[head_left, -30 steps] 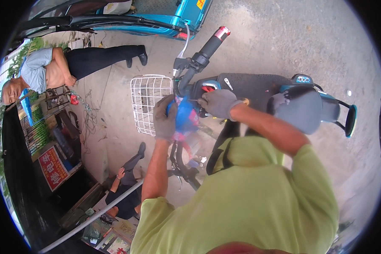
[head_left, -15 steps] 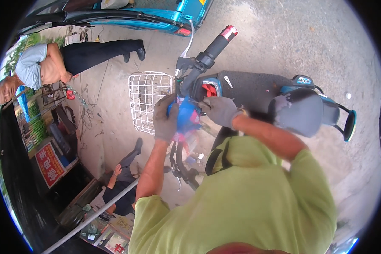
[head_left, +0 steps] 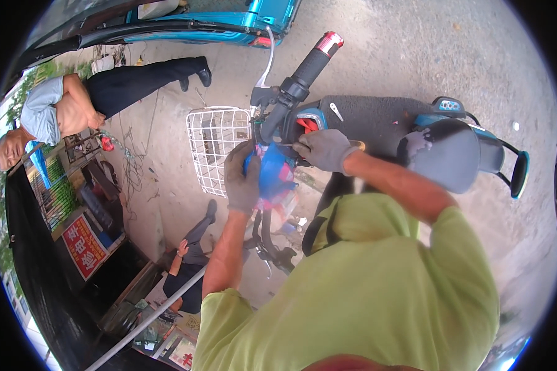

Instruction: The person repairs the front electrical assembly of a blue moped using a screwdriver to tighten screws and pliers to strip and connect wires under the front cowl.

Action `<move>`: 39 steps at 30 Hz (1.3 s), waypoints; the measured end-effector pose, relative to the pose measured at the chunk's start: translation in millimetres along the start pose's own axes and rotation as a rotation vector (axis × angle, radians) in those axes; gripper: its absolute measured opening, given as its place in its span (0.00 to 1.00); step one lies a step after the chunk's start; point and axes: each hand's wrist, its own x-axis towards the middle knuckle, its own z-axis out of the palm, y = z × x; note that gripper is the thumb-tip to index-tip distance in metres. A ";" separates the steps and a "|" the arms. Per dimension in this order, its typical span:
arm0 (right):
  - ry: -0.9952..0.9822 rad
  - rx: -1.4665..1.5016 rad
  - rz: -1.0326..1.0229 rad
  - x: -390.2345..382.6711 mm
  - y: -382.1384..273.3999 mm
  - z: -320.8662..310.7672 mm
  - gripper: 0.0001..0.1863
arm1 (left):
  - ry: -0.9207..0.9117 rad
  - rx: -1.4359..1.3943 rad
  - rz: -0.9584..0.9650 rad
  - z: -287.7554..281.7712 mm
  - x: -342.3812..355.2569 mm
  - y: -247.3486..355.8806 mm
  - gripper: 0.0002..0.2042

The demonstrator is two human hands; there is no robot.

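Observation:
My left hand (head_left: 241, 179), in a grey glove, grips the left side of the blue headstock cover (head_left: 271, 172) in the middle of an electric scooter's handlebar. Pink and clear plastic shows beside and below that cover. My right hand (head_left: 325, 151), gloved too, is closed around what looks like a screwdriver (head_left: 358, 145); a yellowish end shows by my wrist and a thin shaft points toward the cover. The tip's contact is too small to make out. Beyond the hands rises the handlebar grip (head_left: 312, 65) with its red end and a silver brake lever (head_left: 268, 59).
A white wire basket (head_left: 213, 133) is left of my hands. A small light-coloured tool (head_left: 336, 112) lies on the dark footboard (head_left: 368, 117), near the grey seat (head_left: 445, 157). Two people (head_left: 46, 120) are at the left; a blue vehicle (head_left: 229, 28) stands at the far side.
My view has shifted slightly, so the scene sits a little differently. Both hands keep their places at the blue cover, and the yellowish end by my right wrist shows more clearly.

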 end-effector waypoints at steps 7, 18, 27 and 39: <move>0.058 0.025 -0.058 -0.7 4.2 10.2 0.27 | 0.006 0.071 0.073 2.7 -1.2 -5.9 0.16; 0.036 -0.016 -0.012 -7.4 20.4 7.8 0.27 | 0.010 -0.065 -0.012 3.2 -1.4 -13.9 0.15; 0.005 -0.339 -0.208 4.8 -32.3 -38.8 0.22 | -0.012 0.001 0.044 -2.9 0.6 -2.0 0.17; -0.036 -0.537 -0.313 15.5 -34.1 -37.8 0.18 | 0.002 0.026 0.035 -3.5 1.0 -0.2 0.16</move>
